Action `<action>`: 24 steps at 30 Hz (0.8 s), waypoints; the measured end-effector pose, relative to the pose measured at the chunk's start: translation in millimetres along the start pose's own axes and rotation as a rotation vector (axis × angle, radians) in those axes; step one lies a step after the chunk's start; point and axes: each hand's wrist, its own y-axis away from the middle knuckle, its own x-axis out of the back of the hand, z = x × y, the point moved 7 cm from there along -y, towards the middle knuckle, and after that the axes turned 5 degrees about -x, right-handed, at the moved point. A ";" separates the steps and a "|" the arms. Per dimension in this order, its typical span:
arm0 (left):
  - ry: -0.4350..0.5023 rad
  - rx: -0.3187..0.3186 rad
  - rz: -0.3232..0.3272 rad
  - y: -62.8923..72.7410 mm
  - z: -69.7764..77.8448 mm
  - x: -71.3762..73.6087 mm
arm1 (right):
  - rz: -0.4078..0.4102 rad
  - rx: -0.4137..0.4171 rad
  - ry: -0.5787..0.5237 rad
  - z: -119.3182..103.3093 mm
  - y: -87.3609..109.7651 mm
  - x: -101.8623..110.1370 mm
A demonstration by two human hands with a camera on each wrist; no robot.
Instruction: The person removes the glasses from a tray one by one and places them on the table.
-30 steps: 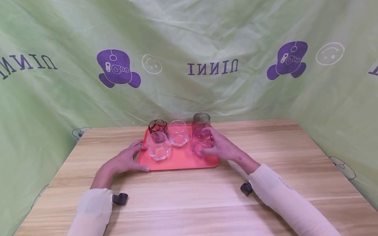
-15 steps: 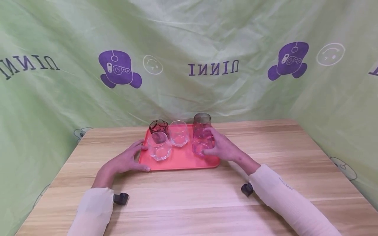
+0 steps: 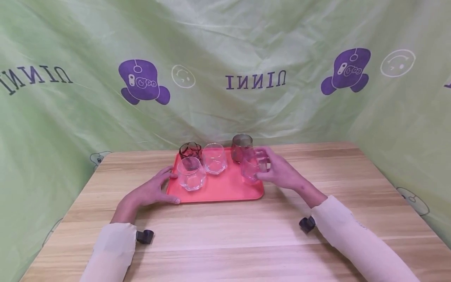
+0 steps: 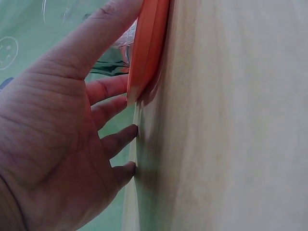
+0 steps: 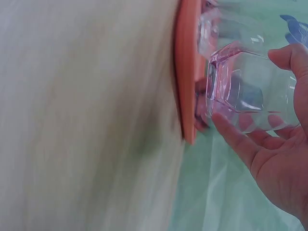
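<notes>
My right hand (image 3: 282,170) grips a pink-tinted faceted glass (image 3: 248,172) by its side. In the right wrist view its thick base stands just off the tray. My left hand (image 3: 149,192) rests at the near left corner of a red tray (image 3: 225,192), thumb along the front edge and fingertips over the left rim. On the tray, a clear glass (image 3: 192,181) stands near that hand. Another clear glass (image 3: 215,162) is behind it, with a dark glass (image 3: 186,150) at the back left and a smoky grey glass (image 3: 242,143) at the back right.
A wooden table (image 3: 218,243) carries the tray near its far edge. Green printed cloth (image 3: 211,109) hangs behind the table and along both sides. Black wrist mounts (image 3: 307,224) stick out from the cream sleeves (image 3: 109,250).
My right hand has moved to the right, lifting the pink glass with it away from its spot in front of the smoky glass. The left hand and tray have stayed put.
</notes>
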 end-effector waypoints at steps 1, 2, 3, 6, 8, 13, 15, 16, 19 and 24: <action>0.001 0.004 -0.002 -0.3 -0.8 -0.3 | 0.005 -0.005 0.005 0.7 1.7 4.2; 0.000 0.005 -0.003 -0.3 -1.0 -0.5 | 0.011 -0.011 0.010 1.8 3.7 8.8; 0.001 0.006 -0.004 -0.2 -1.1 -0.6 | 0.019 -0.019 0.018 3.0 5.4 13.5; 0.003 0.009 -0.004 0.1 -0.5 -0.3 | 0.046 -0.038 0.036 8.0 10.9 28.8; 0.000 0.010 -0.005 0.4 -0.5 0.0 | 0.066 -0.044 0.050 12.4 14.5 39.9; -0.007 -0.004 -0.008 0.5 0.2 -0.4 | 0.110 -0.074 0.071 26.1 25.6 68.8; -0.009 -0.013 -0.008 0.6 0.6 -0.5 | 0.123 -0.089 0.064 32.1 29.9 79.6; -0.007 -0.014 -0.008 0.7 0.8 -0.4 | 0.133 -0.099 0.064 35.5 32.0 84.9; -0.003 -0.008 -0.014 1.1 0.2 -1.0 | 0.159 -0.123 0.070 47.2 38.2 100.1; 0.006 0.006 -0.023 0.8 0.3 -2.0 | 0.203 -0.195 0.098 70.8 49.4 124.4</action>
